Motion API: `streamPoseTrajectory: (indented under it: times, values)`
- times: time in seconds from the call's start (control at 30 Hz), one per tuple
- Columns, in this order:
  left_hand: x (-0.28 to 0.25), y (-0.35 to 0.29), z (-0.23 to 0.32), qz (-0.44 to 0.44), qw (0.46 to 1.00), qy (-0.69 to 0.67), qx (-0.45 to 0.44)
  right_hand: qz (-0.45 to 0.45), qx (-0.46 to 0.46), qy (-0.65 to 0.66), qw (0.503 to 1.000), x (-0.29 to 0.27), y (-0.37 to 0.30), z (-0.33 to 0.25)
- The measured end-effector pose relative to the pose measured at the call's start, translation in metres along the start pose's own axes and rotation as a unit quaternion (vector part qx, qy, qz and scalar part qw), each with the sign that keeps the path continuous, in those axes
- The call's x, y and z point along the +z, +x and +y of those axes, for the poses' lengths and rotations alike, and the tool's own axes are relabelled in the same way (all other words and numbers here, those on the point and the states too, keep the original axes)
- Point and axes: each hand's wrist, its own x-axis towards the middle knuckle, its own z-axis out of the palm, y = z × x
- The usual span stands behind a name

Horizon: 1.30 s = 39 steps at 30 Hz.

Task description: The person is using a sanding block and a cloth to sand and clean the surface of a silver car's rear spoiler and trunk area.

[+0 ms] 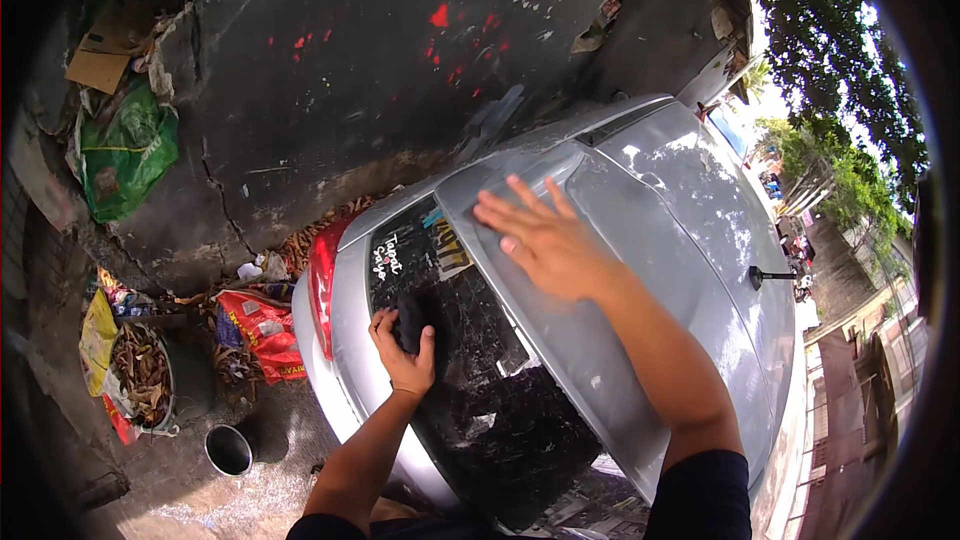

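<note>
My left hand point(404, 360) curls around a bunched black wiping pad point(409, 324), a cloth or a sponge. It presses the pad to the dark rear window point(490, 420) of a silver car. White lettering and a yellow sticker point(450, 248) are on the glass above that hand. Higher up, my right hand point(540, 245) lies over the silver spoiler point(590, 340), fingers spread and nothing in them. Whether its palm touches the metal, I cannot tell. Left of the glass is the red tail light point(326, 275).
A dark cracked wall point(360, 50) runs close along the car's far side. On the ground at left stand a leaf-filled bin point(142, 375) and a small dark bucket point(228, 450), with a red sack point(265, 330) nearby. An antenna point(770, 276) sticks up from the roof.
</note>
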Motion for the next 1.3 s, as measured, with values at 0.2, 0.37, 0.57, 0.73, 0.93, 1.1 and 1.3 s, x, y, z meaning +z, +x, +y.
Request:
streamPoseTrajectory:
  times: [0.2, 0.37, 0.57, 0.73, 0.93, 1.1, 1.3]
  values:
    - [0.003, 0.002, 0.006, -0.004, 1.0, -0.013, -0.008, 0.035, 0.148, -0.045, 0.987, 0.002, 0.017, 0.029]
    - [0.001, -0.002, 0.004, -0.009, 1.0, -0.001, 0.0, 0.052, 0.077, -0.044, 0.995, -0.001, 0.008, 0.043]
    - [0.0, -0.002, 0.0, -0.004, 1.0, -0.02, -0.002, 0.065, 0.132, -0.046, 0.988, 0.012, -0.002, 0.002]
    - [0.008, 0.001, 0.004, -0.001, 1.0, -0.017, -0.004, 0.092, 0.322, -0.039, 0.942, -0.009, 0.01, 0.084]
    - [0.008, -0.002, -0.002, -0.003, 1.0, -0.023, 0.001, 0.137, 0.31, -0.061, 0.939, -0.009, 0.017, 0.102]
    - [0.008, 0.0, -0.003, 0.003, 1.0, -0.028, 0.008, 0.106, 0.232, -0.023, 0.967, 0.002, 0.009, 0.094]
    - [0.0, -0.002, -0.01, -0.001, 1.0, -0.011, 0.021, 0.081, 0.257, 0.0, 0.963, 0.0, 0.002, 0.087]
